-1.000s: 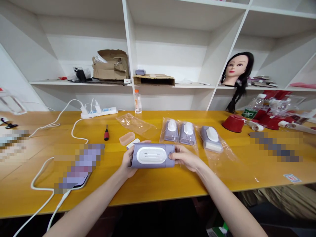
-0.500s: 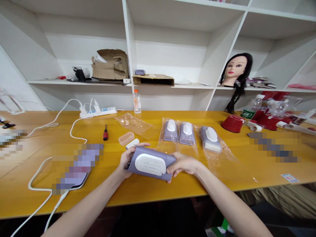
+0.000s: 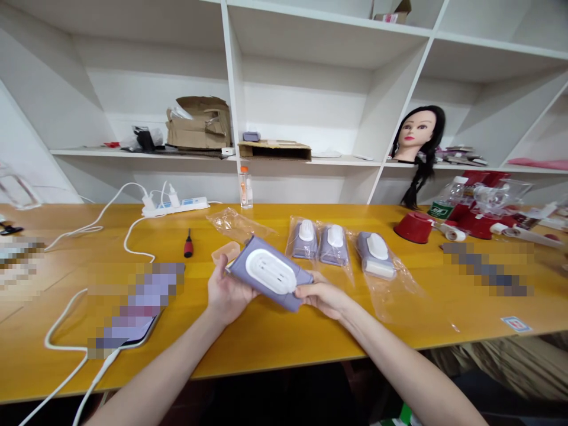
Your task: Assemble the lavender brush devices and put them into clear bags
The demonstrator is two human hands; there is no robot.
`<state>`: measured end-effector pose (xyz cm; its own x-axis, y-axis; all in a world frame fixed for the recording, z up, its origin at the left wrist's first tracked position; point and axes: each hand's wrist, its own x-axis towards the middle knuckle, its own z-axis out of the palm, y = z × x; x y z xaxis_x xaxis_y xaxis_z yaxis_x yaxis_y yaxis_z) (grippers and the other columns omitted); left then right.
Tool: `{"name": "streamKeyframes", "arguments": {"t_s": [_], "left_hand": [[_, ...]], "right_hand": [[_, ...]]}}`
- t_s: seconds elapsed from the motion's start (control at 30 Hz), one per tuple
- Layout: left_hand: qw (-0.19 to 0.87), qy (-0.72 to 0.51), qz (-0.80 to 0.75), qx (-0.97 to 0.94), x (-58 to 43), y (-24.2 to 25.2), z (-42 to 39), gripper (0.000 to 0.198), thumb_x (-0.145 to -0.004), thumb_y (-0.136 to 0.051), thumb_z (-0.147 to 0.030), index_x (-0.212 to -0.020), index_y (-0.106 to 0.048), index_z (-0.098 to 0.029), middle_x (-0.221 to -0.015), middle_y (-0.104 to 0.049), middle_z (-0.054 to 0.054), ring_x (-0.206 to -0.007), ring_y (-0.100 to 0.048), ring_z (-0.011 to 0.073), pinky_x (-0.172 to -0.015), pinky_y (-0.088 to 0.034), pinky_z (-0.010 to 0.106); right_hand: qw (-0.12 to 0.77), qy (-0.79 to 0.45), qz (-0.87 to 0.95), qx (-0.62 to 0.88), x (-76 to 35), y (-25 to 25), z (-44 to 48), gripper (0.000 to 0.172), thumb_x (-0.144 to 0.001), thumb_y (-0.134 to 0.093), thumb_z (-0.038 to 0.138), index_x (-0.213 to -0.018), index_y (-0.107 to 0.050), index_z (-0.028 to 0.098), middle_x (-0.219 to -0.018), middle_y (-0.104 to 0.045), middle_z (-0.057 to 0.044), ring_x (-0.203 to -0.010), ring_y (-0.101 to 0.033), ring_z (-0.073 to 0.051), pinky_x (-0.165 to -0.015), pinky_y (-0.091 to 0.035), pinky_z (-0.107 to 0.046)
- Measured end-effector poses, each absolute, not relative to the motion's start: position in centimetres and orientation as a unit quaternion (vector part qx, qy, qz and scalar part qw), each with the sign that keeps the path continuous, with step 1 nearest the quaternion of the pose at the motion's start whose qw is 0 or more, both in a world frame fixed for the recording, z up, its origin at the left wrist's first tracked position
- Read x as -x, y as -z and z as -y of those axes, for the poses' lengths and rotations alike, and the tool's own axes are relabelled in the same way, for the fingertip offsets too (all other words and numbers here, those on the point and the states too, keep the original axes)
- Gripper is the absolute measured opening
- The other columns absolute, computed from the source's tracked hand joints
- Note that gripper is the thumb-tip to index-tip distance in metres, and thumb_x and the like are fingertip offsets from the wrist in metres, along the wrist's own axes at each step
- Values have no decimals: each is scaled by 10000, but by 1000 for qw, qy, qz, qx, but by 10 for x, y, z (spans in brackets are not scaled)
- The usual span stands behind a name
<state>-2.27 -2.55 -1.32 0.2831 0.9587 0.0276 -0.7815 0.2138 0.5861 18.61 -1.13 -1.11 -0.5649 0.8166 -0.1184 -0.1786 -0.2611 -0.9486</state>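
Note:
A purple box-shaped device (image 3: 244,273) with a white oval panel (image 3: 270,272) facing up is held above the table, tilted down toward the right. Fingers of my right hand (image 3: 322,294) are closed on its right end, the thumb on top beside the oval. My left hand (image 3: 228,299) supports the left end from below, with its thumb raised and its fingers partly hidden under the device. Behind the device lies a peach-coloured tray-like piece (image 3: 225,253), partly covered. Three similar purple devices (image 3: 333,245) with white oval tops stand in clear plastic wrap to the right.
A red-handled screwdriver (image 3: 189,245) and a phone (image 3: 146,307) on a white cable lie to the left. Behind are a power strip (image 3: 177,207), a small bottle (image 3: 245,189) and a crumpled clear bag (image 3: 235,225). A red cup-like base (image 3: 413,228) stands at right.
The device has tipped, its left end rising and its right end lower. My left hand has shifted from gripping the left end to underneath it, thumb lifted. The view has tilted slightly.

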Motion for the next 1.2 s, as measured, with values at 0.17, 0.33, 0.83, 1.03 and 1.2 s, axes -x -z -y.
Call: {"name": "streamKeyframes", "arguments": {"t_s": [0.17,0.33,0.83,1.03,1.2], "left_hand": [[774,-542,-127,-301,12,14,31,688,-778,-378,-640,-1264,-473,-163,-1228,-569,139,-1199,-451,322,-971,-348,473],[757,-569,-170,-272,7,10,32,635,-808,-379,-587,-1230,-512,-131,-1143,-624,136,-1164,-490,326,-977,-360,452],[718,-610,-186,-279,11,8,31,630,-813,-352,-598,-1149,-576,-114,-1097,-650,129,-1127,-526,322,-952,-405,426],[732,-595,-181,-279,10,10,30,635,-804,-365,-604,-1183,-554,-130,-1134,-632,131,-1131,-522,331,-956,-396,446],[733,-593,-147,-298,9,12,29,657,-775,-375,-641,-1244,-492,-198,-1206,-587,134,-1051,-568,366,-895,-411,526]], "right_hand": [[322,-713,511,355,-181,15,12,424,-562,-783,283,-915,-617,119,-739,-678,-30,-589,-650,-124,-540,-476,-197],[211,-704,557,387,-174,8,17,383,-519,-788,237,-822,-590,111,-632,-660,-7,-470,-628,-104,-367,-330,-127],[272,-690,544,394,-147,14,23,228,-491,-742,125,-624,-558,131,-498,-513,65,-390,-353,-25,-317,-193,-165],[284,-692,542,384,-149,15,26,221,-495,-724,114,-616,-542,147,-468,-483,84,-362,-300,-23,-307,-146,-180],[254,-720,535,362,-148,17,26,238,-509,-727,136,-572,-498,157,-435,-438,90,-348,-266,-20,-303,-104,-185]]}}
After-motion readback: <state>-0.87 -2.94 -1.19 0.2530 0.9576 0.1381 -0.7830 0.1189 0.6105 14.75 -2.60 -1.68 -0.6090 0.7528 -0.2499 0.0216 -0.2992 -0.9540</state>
